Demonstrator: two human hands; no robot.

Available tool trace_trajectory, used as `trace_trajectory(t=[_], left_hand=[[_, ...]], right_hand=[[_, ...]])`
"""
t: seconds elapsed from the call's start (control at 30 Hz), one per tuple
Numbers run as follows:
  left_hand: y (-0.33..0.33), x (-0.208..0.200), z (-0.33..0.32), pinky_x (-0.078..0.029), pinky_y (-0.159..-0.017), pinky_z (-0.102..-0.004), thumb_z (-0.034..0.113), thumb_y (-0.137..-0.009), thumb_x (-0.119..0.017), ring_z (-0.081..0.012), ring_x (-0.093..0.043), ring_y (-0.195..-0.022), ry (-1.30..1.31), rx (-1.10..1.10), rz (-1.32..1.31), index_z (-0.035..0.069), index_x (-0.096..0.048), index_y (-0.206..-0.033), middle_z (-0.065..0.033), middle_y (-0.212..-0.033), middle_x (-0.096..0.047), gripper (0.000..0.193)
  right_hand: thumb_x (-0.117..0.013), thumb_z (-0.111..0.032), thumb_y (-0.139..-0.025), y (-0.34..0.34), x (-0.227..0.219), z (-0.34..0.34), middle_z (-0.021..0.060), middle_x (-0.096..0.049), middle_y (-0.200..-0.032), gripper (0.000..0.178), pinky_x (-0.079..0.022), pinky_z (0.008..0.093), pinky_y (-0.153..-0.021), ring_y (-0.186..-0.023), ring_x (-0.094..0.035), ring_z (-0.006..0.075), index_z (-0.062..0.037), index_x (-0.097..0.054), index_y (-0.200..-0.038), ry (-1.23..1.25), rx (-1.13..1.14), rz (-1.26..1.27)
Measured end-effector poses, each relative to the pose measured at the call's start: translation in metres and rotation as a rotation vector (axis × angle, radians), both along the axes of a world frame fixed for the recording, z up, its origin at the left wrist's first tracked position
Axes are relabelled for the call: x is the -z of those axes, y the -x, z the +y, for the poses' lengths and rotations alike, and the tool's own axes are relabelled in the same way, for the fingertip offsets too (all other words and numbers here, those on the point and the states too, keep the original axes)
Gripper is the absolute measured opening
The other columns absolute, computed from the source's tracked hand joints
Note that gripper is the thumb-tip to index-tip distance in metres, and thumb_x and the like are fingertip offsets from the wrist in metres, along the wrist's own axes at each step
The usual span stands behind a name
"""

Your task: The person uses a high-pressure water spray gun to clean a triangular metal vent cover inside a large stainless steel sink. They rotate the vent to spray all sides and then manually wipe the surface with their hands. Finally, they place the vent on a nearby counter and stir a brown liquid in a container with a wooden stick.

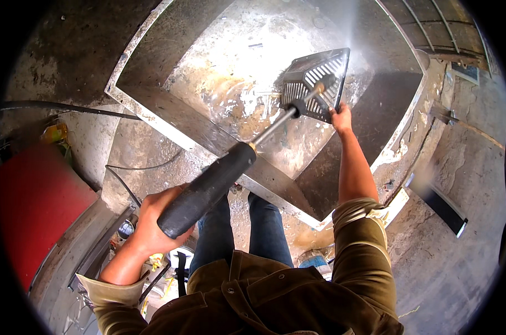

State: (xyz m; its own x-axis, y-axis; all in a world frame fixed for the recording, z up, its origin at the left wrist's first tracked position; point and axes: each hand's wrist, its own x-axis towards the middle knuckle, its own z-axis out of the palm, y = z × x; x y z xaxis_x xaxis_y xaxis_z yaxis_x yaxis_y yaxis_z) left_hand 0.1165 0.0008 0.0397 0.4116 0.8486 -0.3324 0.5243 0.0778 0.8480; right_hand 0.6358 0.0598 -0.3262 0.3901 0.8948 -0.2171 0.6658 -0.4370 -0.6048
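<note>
My left hand is wrapped round the rear of a pressure washer gun with a thick black sleeve. Its thin metal lance slants up to the right, and the nozzle end lies over a dark slotted panel. My right hand grips this panel by its lower right edge, holding it tilted inside a large metal tub. Pale spray rises beyond the panel's top corner. The trigger of the gun is hidden from view.
A black hose runs to the tub's left side, and a thinner cable curls below it. A red panel stands at the left. On the floor at the right lies a dark flat strip. Wire racking is at the upper right.
</note>
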Motion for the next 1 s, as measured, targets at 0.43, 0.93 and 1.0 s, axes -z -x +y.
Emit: trace_trajectory(t=[0.43,0.93,1.0], left_hand=[[0.017,-0.005,0.005,-0.051,-0.071,-0.0349,0.003,-0.060,-0.071,-0.0322,-0.065,-0.075,0.035,-0.005,0.079,-0.003,-0.058,-0.102,-0.0168,-0.085,-0.063,0.045],[0.074,-0.291,0.107,-0.049,-0.073,-0.0384,0.024,-0.067,-0.079,-0.0358,-0.063,-0.081,-0.694,-0.127,0.394,0.002,-0.064,-0.092,-0.0149,-0.085,-0.062,0.037],[0.068,-0.331,0.121,-0.050,-0.073,-0.0382,0.023,-0.068,-0.079,-0.0340,-0.064,-0.083,-0.787,-0.170,0.243,0.000,-0.064,-0.093,-0.0163,-0.087,-0.065,0.038]], right_hand=[[-0.066,-0.010,-0.085,0.014,-0.031,-0.007,0.0153,-0.065,-0.089,0.033,-0.048,0.0317,-0.070,-0.078,-0.062,0.0181,0.0069,-0.054,-0.110,0.096,-0.003,-0.002],[-0.056,-0.008,-0.088,0.032,-0.173,-0.083,0.0017,-0.059,-0.070,0.018,-0.041,0.0294,-0.063,-0.067,-0.049,0.0109,0.0067,-0.062,-0.080,-0.276,0.401,0.267],[-0.056,-0.007,-0.089,0.022,-0.192,-0.112,0.0051,-0.062,-0.074,0.018,-0.044,0.0305,-0.067,-0.070,-0.052,0.0130,0.0076,-0.063,-0.084,-0.273,0.452,0.319]])
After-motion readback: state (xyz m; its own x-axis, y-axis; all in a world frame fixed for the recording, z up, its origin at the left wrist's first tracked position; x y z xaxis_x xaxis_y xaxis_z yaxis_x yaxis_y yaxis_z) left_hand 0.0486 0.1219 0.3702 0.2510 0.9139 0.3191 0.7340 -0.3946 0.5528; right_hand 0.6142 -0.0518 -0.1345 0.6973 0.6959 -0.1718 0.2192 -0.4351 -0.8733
